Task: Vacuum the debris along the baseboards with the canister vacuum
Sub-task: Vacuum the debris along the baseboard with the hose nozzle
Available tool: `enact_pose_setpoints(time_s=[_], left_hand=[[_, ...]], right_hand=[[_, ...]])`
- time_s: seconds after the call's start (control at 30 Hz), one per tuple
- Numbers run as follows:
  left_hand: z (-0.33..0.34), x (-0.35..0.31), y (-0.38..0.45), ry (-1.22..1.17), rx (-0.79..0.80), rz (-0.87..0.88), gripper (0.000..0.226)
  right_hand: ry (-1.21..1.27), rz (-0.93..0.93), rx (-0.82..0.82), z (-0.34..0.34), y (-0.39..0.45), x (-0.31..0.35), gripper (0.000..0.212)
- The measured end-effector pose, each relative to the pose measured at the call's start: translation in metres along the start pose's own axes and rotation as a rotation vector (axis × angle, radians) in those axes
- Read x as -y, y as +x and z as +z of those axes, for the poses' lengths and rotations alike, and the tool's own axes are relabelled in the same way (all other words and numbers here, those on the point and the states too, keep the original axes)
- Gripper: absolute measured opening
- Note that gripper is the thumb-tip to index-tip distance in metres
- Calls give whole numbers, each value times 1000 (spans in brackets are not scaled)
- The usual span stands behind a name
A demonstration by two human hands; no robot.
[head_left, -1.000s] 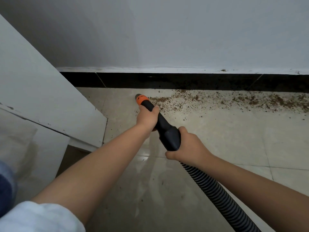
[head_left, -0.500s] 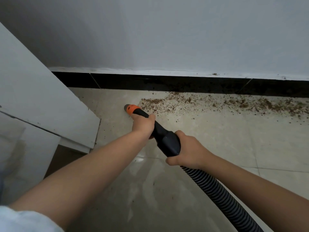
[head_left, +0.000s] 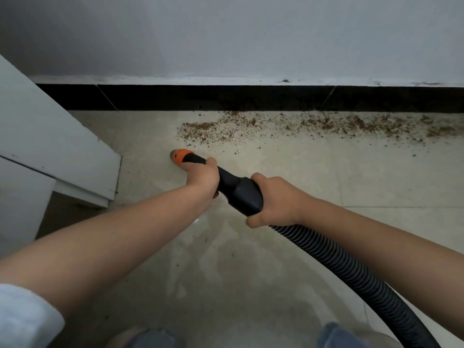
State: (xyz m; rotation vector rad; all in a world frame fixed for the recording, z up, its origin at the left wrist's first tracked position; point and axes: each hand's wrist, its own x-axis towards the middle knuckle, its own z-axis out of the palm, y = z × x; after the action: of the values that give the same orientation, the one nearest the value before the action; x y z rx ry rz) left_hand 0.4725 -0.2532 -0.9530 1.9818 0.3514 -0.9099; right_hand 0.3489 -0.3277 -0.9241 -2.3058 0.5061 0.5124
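The debris (head_left: pixel 313 125) lies in a brown band on the floor (head_left: pixel 376 177) against the black baseboard (head_left: pixel 226 97). The nozzle (head_left: pixel 180 156) sits just short of its left end, the left hand (head_left: pixel 202 178) and right hand (head_left: pixel 276 200) both wrapped around the vacuum's wand. Sweeping is underway; next, the nozzle likely needs pushing forward and right.

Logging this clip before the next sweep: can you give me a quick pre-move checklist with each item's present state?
1. Left hand grips the nozzle end: ok.
2. Right hand grips the handle where the hose joins: ok.
3. Nozzle tip over the debris: not ok, it sits short of the pile's left edge.
4. Debris left along the baseboard: not ok, a long band remains.
5. Hose free of kinks: ok in the visible part.
6. Suction running: cannot tell.
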Motion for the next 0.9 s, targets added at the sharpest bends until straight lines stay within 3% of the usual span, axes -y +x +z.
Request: enact_pose_setpoints(time_s=[0.27, 0.9], left_hand=[[29, -3, -23, 25, 98, 30, 71], [-3, -9, 16, 238, 37, 199, 68]], right_hand=[[-10, 85, -49, -8, -23, -24, 51], [122, 48, -100, 23, 23, -1, 50]])
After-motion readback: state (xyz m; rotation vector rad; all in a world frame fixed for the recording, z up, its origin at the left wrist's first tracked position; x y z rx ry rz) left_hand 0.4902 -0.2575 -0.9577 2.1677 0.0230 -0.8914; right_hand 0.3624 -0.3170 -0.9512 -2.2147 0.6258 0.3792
